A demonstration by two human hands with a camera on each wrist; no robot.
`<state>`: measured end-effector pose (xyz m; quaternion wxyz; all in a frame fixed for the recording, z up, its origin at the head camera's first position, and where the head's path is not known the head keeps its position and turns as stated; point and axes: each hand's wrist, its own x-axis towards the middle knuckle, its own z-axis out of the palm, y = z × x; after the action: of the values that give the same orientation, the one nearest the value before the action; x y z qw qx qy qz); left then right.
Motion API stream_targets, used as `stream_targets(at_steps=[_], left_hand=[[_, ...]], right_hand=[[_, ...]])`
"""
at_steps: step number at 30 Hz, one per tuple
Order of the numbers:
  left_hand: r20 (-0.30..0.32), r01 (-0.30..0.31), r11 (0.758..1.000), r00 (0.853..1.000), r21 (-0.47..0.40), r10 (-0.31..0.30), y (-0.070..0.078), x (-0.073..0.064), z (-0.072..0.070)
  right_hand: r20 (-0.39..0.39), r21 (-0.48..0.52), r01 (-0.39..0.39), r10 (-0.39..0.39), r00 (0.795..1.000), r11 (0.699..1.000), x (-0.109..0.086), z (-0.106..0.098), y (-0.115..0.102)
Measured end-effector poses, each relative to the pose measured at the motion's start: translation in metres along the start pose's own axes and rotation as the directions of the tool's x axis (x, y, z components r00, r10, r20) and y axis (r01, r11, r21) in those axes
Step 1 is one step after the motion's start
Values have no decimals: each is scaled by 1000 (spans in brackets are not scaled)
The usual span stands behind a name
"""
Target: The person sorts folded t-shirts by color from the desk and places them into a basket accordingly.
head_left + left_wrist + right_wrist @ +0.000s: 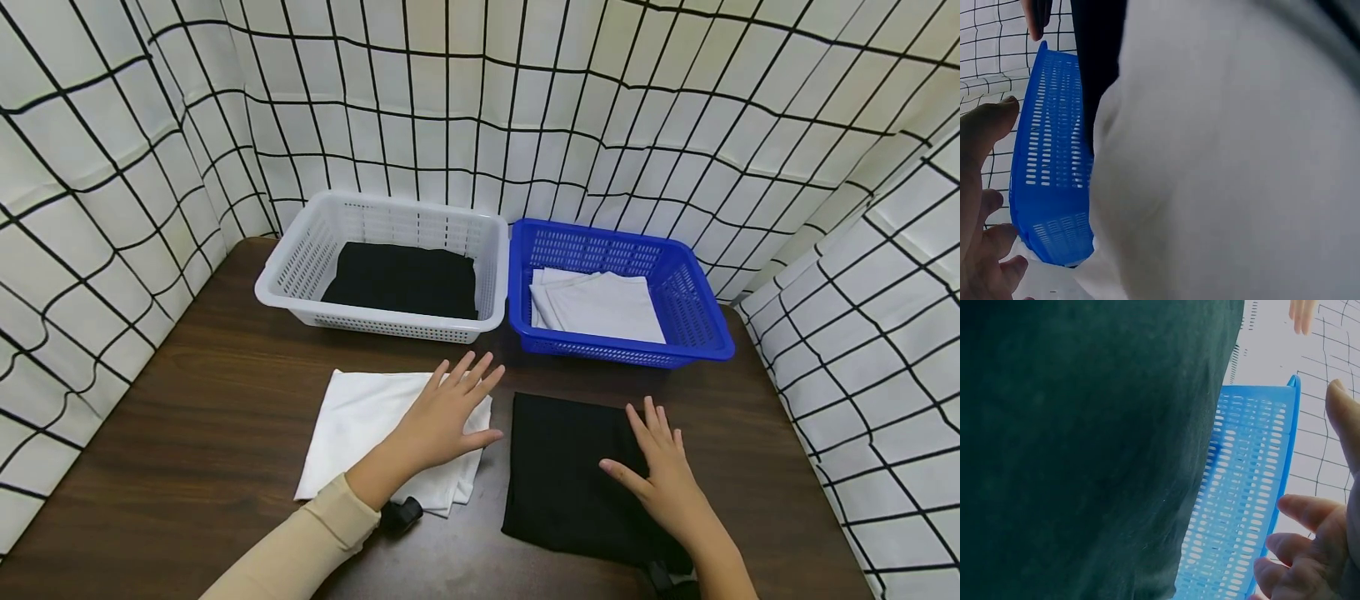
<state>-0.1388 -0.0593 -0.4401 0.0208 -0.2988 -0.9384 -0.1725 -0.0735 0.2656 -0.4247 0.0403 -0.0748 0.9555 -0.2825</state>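
A folded white cloth (360, 425) lies on the table at the left, and my left hand (444, 417) is over its right part with fingers spread. To the right lies a folded black cloth (570, 475). My right hand (663, 471) is over that cloth's right side, fingers apart and holding nothing. The left wrist view has the white cloth (1229, 156) filling its right side, with the left hand's fingers (988, 131) at the left edge. In the right wrist view the black cloth (1079, 450) covers the left, and the right hand's fingers (1313, 512) show at the right.
Behind the cloths stands a white basket (390, 327) with black cloth in it. Beside it, a blue basket (622, 348) holds folded white cloths (600, 304). White sheeting behind a black wire grid (480, 125) encloses the brown table (187, 433) at the back and sides.
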Motion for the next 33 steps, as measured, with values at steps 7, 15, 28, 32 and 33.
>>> stream_targets(at_steps=[7,15,28,32,33], left_hand=[[32,-5,996,999,-85,8,9,-2,8],[72,2,978,997,-208,13,20,-5,14],[132,107,913,990,-394,-59,33,-6,22],[159,134,899,985,-417,-73,35,-6,24],[168,143,893,983,-426,-77,36,-5,24]], right_hand=[[25,24,-19,19,1000,1000,-2,1,1],[57,76,-46,42,998,996,-7,3,6],[115,100,-170,158,981,980,-17,3,19],[177,67,-260,245,953,963,-18,3,24],[193,55,-283,268,944,957,-18,3,25]])
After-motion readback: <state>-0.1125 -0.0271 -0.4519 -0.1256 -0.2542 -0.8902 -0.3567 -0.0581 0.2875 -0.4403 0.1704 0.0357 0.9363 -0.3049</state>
